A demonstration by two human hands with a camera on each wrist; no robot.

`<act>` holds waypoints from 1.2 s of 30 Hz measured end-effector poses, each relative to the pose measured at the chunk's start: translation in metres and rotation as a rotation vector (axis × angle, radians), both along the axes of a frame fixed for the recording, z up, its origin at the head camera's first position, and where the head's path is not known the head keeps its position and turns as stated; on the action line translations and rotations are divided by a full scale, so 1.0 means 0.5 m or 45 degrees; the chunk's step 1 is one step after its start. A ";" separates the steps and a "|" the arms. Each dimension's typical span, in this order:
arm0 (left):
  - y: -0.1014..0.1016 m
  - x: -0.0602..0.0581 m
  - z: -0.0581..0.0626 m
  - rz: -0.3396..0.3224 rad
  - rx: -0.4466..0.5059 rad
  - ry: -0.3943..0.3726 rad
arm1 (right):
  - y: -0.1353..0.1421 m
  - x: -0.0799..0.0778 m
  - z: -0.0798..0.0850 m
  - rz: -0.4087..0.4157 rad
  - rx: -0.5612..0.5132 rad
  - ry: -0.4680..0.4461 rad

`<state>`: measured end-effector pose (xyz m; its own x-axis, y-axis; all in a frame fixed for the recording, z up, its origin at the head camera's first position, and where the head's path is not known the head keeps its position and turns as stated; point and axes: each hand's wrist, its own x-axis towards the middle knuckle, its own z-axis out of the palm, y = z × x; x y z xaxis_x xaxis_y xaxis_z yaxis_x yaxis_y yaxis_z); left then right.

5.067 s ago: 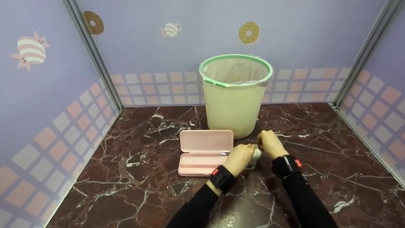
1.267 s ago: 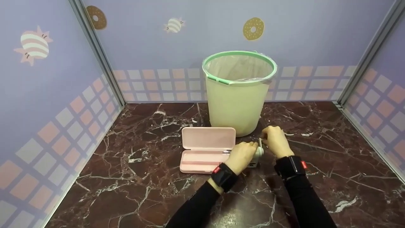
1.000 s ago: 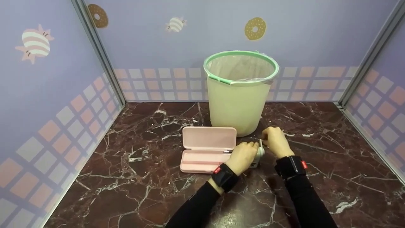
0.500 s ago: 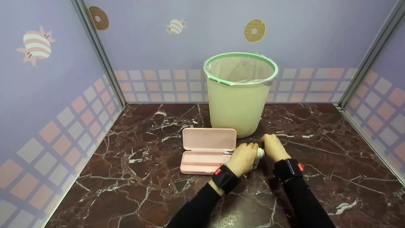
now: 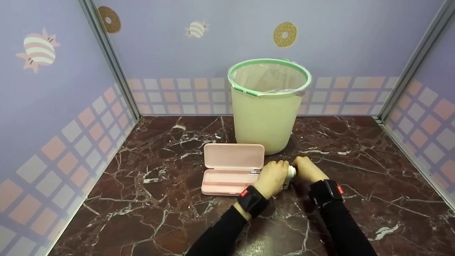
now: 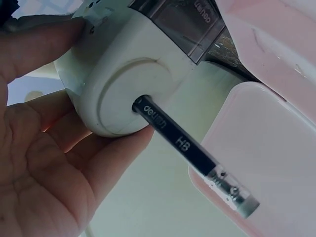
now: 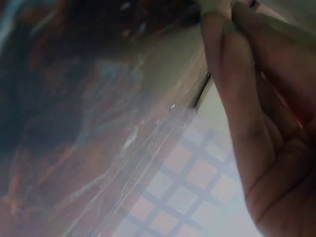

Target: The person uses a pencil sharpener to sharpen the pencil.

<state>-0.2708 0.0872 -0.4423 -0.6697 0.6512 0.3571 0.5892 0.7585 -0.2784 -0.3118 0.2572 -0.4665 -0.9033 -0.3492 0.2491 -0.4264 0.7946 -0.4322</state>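
My left hand (image 5: 273,177) grips a whitish hand-crank pencil sharpener (image 6: 131,54), with its fingers and thumb spread around the body in the left wrist view. A dark HB pencil (image 6: 177,140) with a grey eraser end sticks out of the sharpener's round front hole. In the head view, the left hand covers most of the sharpener. At the sharpener's right end my right hand (image 5: 308,169) has curled fingers. The right wrist view shows its thumb and fingertips pinching the pale crank handle (image 7: 216,6), which the fingers mostly hide.
Just left of the sharpener lies an open pink pencil case (image 5: 234,156). Behind stands a pale green wastebasket (image 5: 265,121) with a clear liner. Patterned walls (image 5: 177,53) enclose the dark marbled tabletop (image 5: 160,213) at the back and sides.
The right hand has come down and nearer at the sharpener's right end; the crank arm seen pointing up about a second ago is no longer visible. The left hand keeps its hold.
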 end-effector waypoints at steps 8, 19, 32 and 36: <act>-0.002 0.003 0.000 0.013 0.003 -0.018 | 0.001 0.007 0.015 0.025 0.138 -0.256; 0.001 0.005 -0.001 0.043 0.052 -0.032 | 0.014 0.040 0.024 0.065 0.018 -0.334; 0.000 0.006 0.002 0.041 0.053 -0.053 | 0.024 0.078 0.091 0.219 0.066 -0.418; 0.000 0.006 0.000 0.028 0.071 -0.029 | 0.026 0.087 0.111 0.202 0.009 -0.421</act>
